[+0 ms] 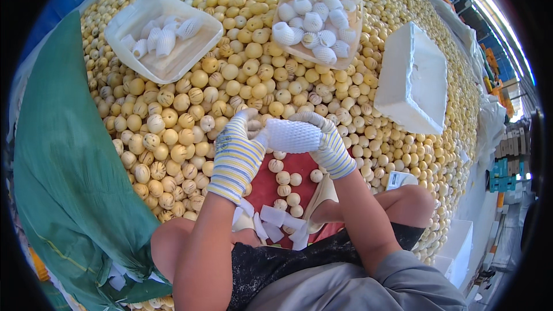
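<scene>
In the middle of the view both my hands, in striped work gloves, hold a white foam net sleeve (pixel 294 136) above the fruit pile. My left hand (pixel 232 152) has its thumb and fingers closed at the sleeve's left end. Wrapped round the right end are the fingers of my right hand (pixel 331 147). Whether a fruit sits inside the sleeve is hidden by the mesh. Below, several round yellow striped fruits (pixel 283 177) lie on a red cloth (pixel 262 181) between my legs. Flat white foam sleeves (pixel 272 215) lie near my lap.
A heap of yellow fruit (pixel 167 118) surrounds me. Ahead left stands a pale tub (pixel 187 60) with several foam-sleeved pieces; a second tub (pixel 352 57) ahead holds many more. A white foam box (pixel 397 69) leans at right. Green fabric (pixel 69 167) covers the left side.
</scene>
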`<state>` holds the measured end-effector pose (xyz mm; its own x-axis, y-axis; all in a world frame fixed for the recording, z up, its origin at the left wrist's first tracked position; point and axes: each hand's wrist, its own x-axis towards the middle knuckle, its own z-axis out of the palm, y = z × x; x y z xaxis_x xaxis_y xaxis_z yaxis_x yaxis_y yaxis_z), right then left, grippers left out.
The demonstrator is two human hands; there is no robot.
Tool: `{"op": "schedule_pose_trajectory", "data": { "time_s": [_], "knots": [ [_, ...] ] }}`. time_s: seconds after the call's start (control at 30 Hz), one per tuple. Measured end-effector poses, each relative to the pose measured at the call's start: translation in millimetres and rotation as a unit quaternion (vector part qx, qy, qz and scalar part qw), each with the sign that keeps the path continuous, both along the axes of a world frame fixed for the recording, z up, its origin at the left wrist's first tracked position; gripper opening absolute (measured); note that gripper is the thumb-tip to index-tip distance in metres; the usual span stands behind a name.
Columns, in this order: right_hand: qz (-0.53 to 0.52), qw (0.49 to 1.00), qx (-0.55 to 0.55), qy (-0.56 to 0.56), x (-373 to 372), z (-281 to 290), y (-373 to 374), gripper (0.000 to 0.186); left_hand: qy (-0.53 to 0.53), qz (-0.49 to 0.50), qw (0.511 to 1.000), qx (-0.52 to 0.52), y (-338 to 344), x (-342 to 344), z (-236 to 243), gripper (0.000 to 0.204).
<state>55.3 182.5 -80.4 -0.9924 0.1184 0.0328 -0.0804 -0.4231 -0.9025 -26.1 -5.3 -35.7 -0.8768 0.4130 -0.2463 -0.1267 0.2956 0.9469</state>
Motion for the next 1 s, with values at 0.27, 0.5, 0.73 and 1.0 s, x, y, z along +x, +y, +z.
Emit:
{"op": "schedule_pose_trajectory", "data": {
  "time_s": [0.27, 0.5, 0.73, 1.0],
  "knots": [
    [-0.248, 0.902, 0.352, -0.019, 17.8, 3.3, -44.1, 0.031, 0.153, -0.042, 0.984, -0.079, 17.5, 25.8, -10.5, 0.047],
    [-0.206, 0.964, -0.1, -0.138, 21.7, -3.9, -58.1, 0.024, 0.205, -0.029, 0.978, -0.016, 7.9, 19.1, -14.7, 0.045],
    [-0.255, 0.884, 0.39, 0.023, 25.7, -6.7, -64.2, 0.029, 0.095, -0.06, 0.977, -0.182, 17.0, 18.4, -19.1, 0.037],
    [-0.228, 0.946, 0.122, -0.196, 13.6, -53.1, -27.4, 0.006, 0.199, -0.066, 0.968, -0.139, 23.1, 24.6, -23.2, 0.032]
  ]
}}
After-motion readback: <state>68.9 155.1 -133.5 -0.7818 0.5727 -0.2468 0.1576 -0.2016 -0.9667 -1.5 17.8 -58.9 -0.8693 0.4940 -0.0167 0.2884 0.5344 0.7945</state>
